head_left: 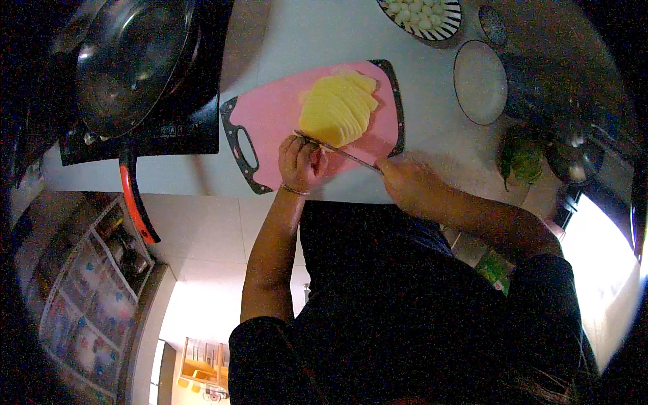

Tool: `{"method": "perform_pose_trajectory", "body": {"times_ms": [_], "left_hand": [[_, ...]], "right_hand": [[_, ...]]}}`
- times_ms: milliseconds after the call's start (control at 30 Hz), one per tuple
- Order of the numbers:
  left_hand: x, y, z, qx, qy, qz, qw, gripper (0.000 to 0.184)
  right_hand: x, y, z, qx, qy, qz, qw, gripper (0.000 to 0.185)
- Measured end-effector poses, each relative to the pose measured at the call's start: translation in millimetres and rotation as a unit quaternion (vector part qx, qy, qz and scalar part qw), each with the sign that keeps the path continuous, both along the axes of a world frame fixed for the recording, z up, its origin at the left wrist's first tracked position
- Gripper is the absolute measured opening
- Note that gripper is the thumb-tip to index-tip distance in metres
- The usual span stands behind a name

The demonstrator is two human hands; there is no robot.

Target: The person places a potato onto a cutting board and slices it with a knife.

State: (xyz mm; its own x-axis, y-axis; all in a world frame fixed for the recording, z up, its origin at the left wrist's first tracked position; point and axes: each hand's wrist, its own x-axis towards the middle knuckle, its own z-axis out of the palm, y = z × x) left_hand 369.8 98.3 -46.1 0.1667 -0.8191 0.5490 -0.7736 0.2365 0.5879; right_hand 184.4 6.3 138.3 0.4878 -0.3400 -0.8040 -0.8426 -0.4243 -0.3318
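My right hand [408, 183] is wrapped round the handle of a knife [352, 158], whose narrow blade slants up and left across the near edge of some pale yellow slices. The slices [337, 111], which look like potato, lie overlapped in a fanned pile on a pink cutting board [280, 121] with dark edges. Close to the far end of the blade is my left hand [297, 162], its fingers curled in. What those fingers hold, if anything, is hidden.
A dark pan [131, 67] with an orange-and-black handle [135, 202] sits on a black cooktop [182, 125] at left; the handle overhangs the counter edge. A striped bowl of small white pieces [422, 17], a white plate [480, 82] and a green vegetable [526, 164] are at right.
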Motion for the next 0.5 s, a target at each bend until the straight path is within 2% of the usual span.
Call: {"method": "perform_pose_trajectory", "body": {"times_ms": [300,400,500], "left_hand": [[0.0,1.1,1.2,0.007,0.010,0.005,1.000,0.030],[2.1,0.2,2.4,0.019,0.020,-0.022,0.999,0.028],[3.5,-0.2,0.6,0.033,0.019,-0.034,0.999,0.027]], "right_hand": [[14.1,-4.2,12.9,0.033,0.041,-0.015,0.999,0.031],[6.2,-1.9,10.5,-0.028,-0.039,0.048,0.998,0.030],[15.7,-7.4,21.9,0.015,0.024,0.027,0.999,0.028]]}}
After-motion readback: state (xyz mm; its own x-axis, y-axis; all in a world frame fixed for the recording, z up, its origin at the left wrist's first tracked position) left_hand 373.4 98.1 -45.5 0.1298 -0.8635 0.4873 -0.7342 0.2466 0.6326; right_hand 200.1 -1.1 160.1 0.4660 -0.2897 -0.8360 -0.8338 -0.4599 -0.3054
